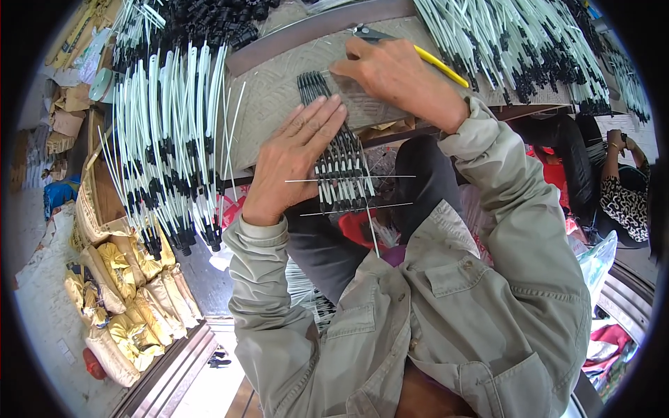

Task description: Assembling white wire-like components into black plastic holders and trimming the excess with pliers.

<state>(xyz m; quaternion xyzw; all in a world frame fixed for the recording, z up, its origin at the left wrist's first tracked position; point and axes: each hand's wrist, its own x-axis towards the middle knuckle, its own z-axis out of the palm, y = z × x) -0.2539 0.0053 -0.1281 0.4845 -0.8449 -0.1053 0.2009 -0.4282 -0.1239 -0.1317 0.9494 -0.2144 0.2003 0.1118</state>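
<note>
Head view: lining up step. Left hand (296,157) flat, fingers spread, pressing the row of black-and-white tubes (339,160) on the table (272,97). Right hand (394,73), above that row, pinching yellow-handled cutters (411,50). Next: keep row even.

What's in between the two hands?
In the head view, a flat row of black-and-white rods lies on the work board, between the left hand and right hand.
</note>
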